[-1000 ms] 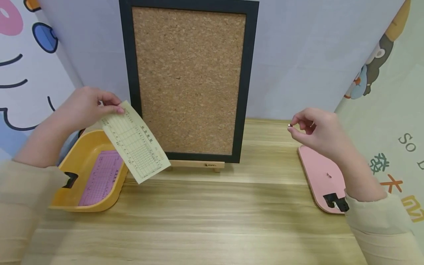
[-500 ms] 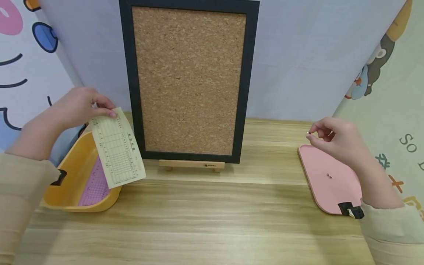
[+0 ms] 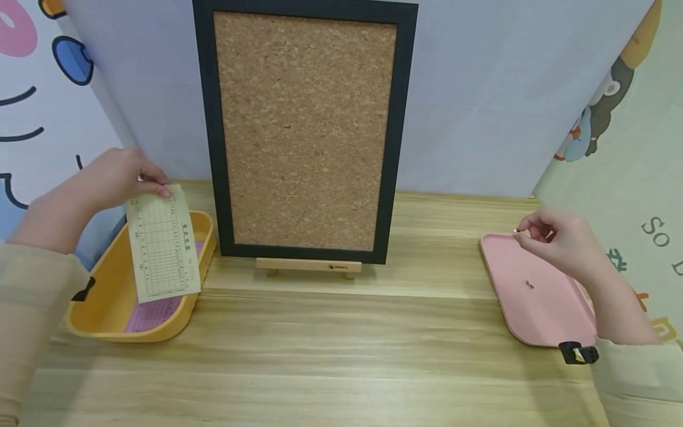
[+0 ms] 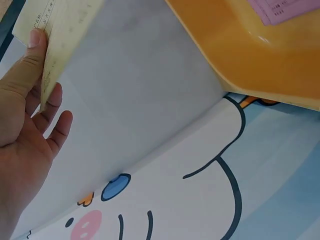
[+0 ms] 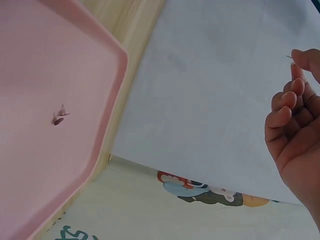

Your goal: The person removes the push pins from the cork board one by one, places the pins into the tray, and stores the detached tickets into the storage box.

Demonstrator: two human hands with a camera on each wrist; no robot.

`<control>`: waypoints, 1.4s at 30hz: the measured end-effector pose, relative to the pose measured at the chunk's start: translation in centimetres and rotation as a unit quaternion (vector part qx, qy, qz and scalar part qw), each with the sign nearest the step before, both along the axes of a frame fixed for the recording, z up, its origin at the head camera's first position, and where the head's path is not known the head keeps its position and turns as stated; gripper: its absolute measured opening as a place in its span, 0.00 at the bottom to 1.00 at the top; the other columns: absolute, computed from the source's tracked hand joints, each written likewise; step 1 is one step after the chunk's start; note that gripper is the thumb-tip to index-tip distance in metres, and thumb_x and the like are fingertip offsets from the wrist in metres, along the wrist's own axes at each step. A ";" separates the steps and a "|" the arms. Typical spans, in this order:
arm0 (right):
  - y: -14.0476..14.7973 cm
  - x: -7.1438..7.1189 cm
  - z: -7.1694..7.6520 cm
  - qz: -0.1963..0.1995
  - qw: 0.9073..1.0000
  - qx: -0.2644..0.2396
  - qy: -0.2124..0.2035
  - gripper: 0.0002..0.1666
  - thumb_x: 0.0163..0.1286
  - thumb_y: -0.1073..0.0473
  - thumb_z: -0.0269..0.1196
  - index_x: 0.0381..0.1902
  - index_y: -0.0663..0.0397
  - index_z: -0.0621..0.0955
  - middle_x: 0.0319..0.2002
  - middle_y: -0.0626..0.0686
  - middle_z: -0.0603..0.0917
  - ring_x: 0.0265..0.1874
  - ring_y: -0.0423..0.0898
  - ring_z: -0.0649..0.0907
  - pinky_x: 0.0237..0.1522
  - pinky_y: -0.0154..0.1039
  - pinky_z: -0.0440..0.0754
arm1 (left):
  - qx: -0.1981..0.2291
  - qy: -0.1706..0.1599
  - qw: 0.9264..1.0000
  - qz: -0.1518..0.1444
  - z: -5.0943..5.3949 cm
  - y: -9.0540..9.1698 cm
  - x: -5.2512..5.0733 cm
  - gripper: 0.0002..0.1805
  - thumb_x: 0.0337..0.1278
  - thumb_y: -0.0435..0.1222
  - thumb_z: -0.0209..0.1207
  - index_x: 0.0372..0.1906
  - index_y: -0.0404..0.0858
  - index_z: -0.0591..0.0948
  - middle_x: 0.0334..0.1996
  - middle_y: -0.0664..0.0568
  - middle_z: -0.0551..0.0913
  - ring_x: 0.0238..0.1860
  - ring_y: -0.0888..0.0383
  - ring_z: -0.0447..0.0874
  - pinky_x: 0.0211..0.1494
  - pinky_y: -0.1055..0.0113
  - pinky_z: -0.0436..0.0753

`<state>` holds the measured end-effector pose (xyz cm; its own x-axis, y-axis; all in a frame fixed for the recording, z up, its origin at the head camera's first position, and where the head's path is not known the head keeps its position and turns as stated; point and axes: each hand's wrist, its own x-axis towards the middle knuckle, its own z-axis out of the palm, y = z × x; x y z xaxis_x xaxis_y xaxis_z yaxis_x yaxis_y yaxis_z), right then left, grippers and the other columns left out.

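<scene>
In the head view my left hand point(image 3: 120, 175) pinches a pale yellow printed slip point(image 3: 162, 246) by its top corner. The slip hangs over a yellow-orange basin point(image 3: 91, 320), in which purple printed slips point(image 3: 152, 315) lie. At the right, my right hand point(image 3: 568, 240) pinches a small thumbtack between thumb and forefinger; its thin pin point(image 5: 289, 57) pokes out in the right wrist view. This hand is over the far edge of a pink tray point(image 3: 544, 317). Loose thumbtacks point(image 5: 60, 116) lie together on that tray.
A black-framed cork board point(image 3: 309, 130) stands upright at the back middle, on a small wooden easel point(image 3: 309, 264). The wooden table point(image 3: 341, 356) stretches between basin and tray. Printed cloths hang at the left and right, with a plain pale cloth point(image 3: 469, 101) behind.
My left hand has moved left with the yellow slip, which now hangs straighter over the basin. The right hand has moved right and nearer, toward the pink tray, still pinching the thumbtack.
</scene>
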<state>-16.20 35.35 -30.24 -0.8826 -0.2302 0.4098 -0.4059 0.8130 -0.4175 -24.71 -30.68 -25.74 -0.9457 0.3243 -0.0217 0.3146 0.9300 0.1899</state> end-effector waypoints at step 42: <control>7.5 -0.4 -8.1 -0.069 0.967 0.018 -0.243 0.15 0.64 0.55 0.64 0.37 0.63 0.80 0.26 0.49 0.78 0.21 0.35 0.72 0.23 0.31 0.73 | -0.040 -0.039 0.997 -0.050 -7.5 -3.1 -0.9 0.07 0.47 0.37 0.68 0.31 0.39 0.86 0.27 0.55 0.83 0.27 0.58 0.74 0.35 0.60 0.77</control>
<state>-16.58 42.82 -38.35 -0.9923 -0.1029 -0.0683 -0.0548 0.8628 -0.5026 -25.61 -33.76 -33.24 -0.9029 0.4116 -0.1241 0.3942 0.9078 0.1432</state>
